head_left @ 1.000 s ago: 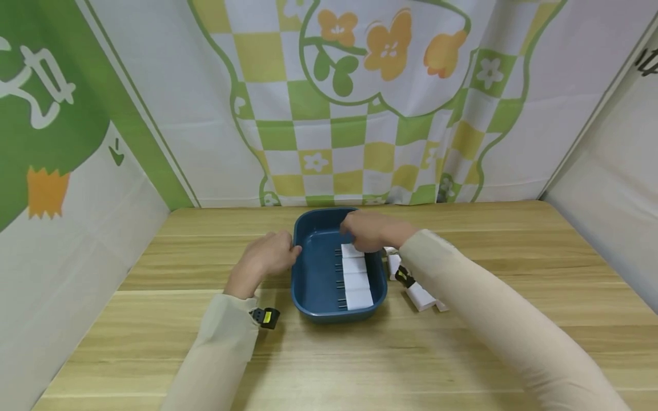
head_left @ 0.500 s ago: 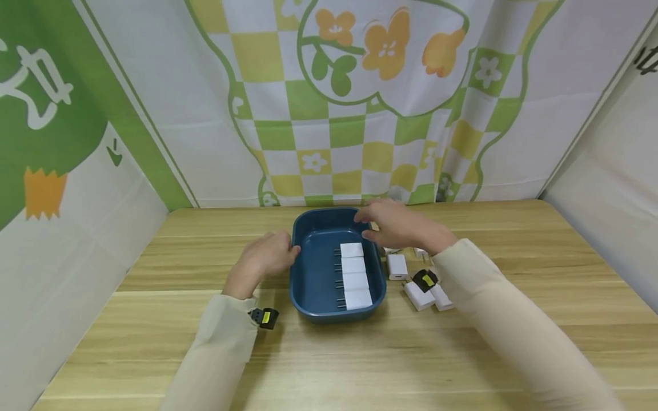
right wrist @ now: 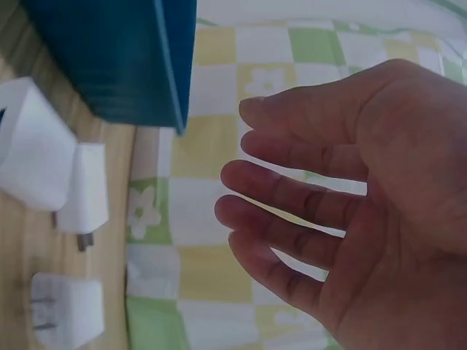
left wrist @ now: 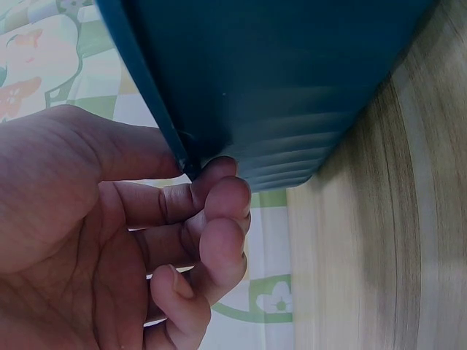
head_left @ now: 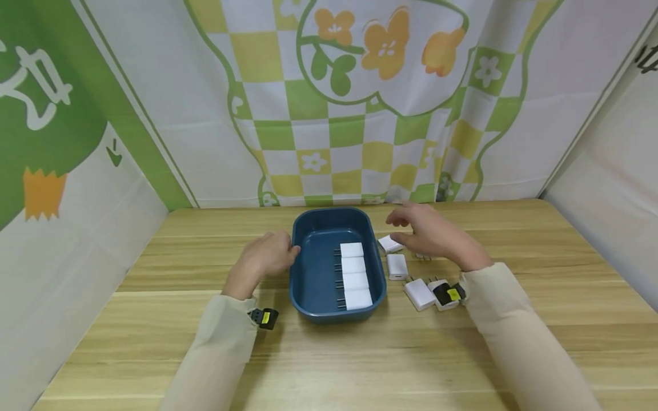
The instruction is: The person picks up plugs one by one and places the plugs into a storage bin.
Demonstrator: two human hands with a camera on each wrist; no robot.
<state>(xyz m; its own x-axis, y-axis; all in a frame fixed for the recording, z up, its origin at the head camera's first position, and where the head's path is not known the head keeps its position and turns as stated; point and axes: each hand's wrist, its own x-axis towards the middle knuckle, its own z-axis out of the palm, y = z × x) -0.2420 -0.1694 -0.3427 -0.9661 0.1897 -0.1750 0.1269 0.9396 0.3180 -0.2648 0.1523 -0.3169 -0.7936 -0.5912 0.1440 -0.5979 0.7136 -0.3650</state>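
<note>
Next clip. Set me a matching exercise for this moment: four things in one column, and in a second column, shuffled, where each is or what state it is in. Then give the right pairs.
Things
1. left hand
2. right hand
3. row of four white chargers
4. blue tray

Places or states
A. lying inside the tray, along its right side
B. open and holding nothing, above the loose chargers on the table
C. standing on the wooden table, between the two hands
D. gripping the tray's left rim with its fingers curled under it

Pairs: 1-D, 2-B, 3-A, 4-C
</note>
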